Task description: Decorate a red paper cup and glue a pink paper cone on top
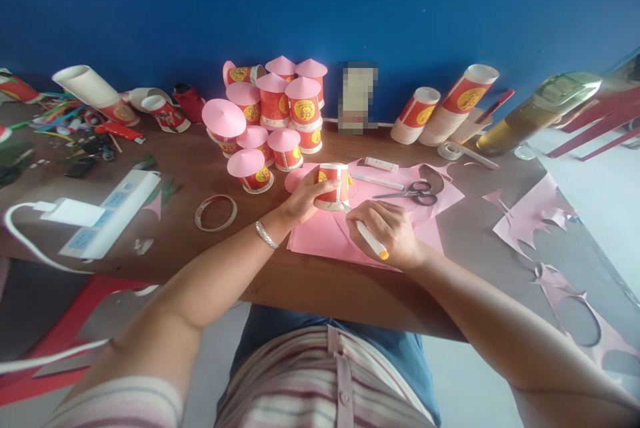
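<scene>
Cup (333, 197) in left grip (304, 200), marker (371, 239) in right grip (389, 231)

On the left of the table (310, 288), a white power strip (125, 198) lies aslant with a white charger (80, 212) plugged in, its white cable (11, 235) curling toward the near edge. Near the far right corner stands a gold-toned bottle (517, 118) with a clear top, red furniture (585, 123) beyond it, below the blue wall (200, 1).
</scene>
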### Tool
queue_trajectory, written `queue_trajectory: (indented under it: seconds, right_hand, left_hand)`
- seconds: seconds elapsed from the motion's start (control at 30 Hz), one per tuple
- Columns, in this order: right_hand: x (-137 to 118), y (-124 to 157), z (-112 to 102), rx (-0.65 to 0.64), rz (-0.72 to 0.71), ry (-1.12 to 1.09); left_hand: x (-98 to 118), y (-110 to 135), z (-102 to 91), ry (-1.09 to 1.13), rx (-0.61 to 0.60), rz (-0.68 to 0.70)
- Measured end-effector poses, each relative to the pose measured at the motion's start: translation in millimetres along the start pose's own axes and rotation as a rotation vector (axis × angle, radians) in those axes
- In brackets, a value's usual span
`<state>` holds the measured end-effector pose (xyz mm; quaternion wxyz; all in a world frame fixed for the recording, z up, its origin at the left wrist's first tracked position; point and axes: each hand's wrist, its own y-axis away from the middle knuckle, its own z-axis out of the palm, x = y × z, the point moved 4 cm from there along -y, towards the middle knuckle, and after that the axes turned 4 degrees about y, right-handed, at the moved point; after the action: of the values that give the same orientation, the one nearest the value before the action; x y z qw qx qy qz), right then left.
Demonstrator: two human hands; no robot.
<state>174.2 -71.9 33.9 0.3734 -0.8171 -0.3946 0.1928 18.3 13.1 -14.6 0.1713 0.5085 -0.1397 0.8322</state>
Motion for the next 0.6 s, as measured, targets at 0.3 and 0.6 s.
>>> queue_trajectory:
  seconds: [0.3, 0.6]
  right_hand:
    - [-3.3, -1.2, 0.3, -0.011, 0.003, -0.035]
    - [-3.1, -0.5, 0.5, -0.022, 0.002, -0.058]
  left_hand:
    - [0.9, -0.2, 1.5, 0.010, -0.028, 0.000]
    - [0.0, 0.3, 1.1, -0.008, -0.019, -0.013]
